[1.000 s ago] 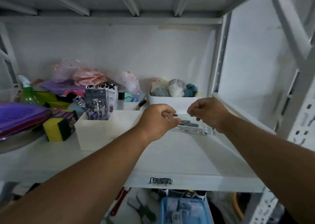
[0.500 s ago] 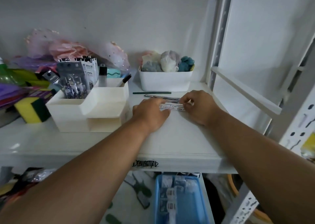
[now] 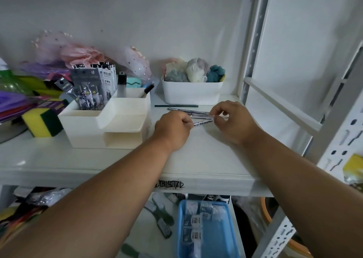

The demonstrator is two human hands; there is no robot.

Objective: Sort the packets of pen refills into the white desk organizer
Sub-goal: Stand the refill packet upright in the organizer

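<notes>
1. Gathering the loose packets off the shelf [image 3: 206,155] is, as I judge it, the step in hand. The shelf board is smooth, flat and white, so thin packets lie flush on it and are best slid together, then lifted by their ends rather than clawed at from above.
2. Standing at the left of the shelf, the white desk organizer [image 3: 106,124] is a rigid, boxy plastic piece with a tall rear compartment and a lower stepped tray in front. Upright packets already fill its back left compartment, so the next bundle should probably go in vertically, long edge down.
3. Curled into a loose fist just right of the organizer, the left hand [image 3: 172,128] pinches the near end of the packets; its fingers are folded under and mostly hidden.
4. Arched over the other end, the right hand [image 3: 233,122] has its fingers [image 3: 215,113] bent and pinching the packets from above.
5. Lying between the two hands, the packets of pen refills [image 3: 198,117] are long, narrow and glossy, in clear printed film. That film is likely slippery, so squaring the ends before lifting would keep them from fanning apart.
6. Behind them a thin dark stick [image 3: 176,106] lies apart in front of a white bin [image 3: 191,92]; it should be left alone.
</notes>
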